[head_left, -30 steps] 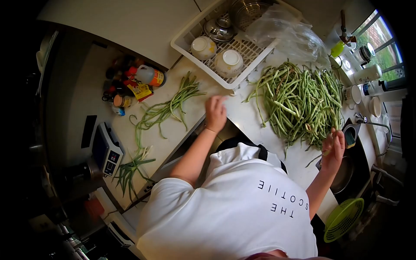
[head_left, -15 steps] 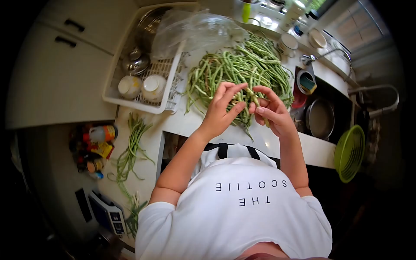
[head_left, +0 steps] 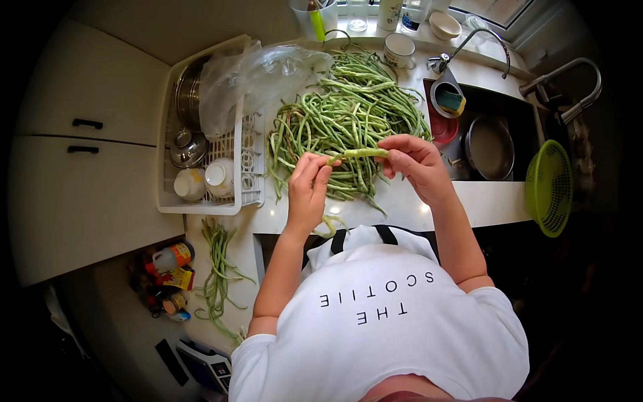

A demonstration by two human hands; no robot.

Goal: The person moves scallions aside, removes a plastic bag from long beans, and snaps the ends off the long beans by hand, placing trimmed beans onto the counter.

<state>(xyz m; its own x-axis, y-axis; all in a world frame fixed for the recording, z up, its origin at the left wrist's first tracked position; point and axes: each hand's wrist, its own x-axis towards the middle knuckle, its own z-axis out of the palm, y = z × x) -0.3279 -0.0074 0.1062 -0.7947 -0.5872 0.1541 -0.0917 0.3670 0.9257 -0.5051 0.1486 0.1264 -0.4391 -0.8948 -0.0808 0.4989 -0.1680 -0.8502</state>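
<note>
A pale green long bean (head_left: 362, 153) is stretched sideways between my two hands. My left hand (head_left: 309, 187) pinches its left end, and part of the bean hangs down below that hand near my shirt. My right hand (head_left: 416, 167) grips the other end between thumb and fingers. Just beyond both hands lies a big heap of long beans (head_left: 355, 110) on the white counter (head_left: 462, 204). To the left, a smaller bunch of long beans (head_left: 218, 268) rests on the side counter.
A white dish rack (head_left: 231, 208) with bowls and metal lids stands at left, a clear plastic bag (head_left: 261, 74) draped over it. On the right are the sink (head_left: 522, 127) holding a metal pan (head_left: 490, 147), and a green colander (head_left: 549, 187). A mug (head_left: 400, 51) stands behind the heap.
My hands have moved apart, and the bean now runs level between them instead of pointing down from my right hand. The camera view has turned and shifted.
</note>
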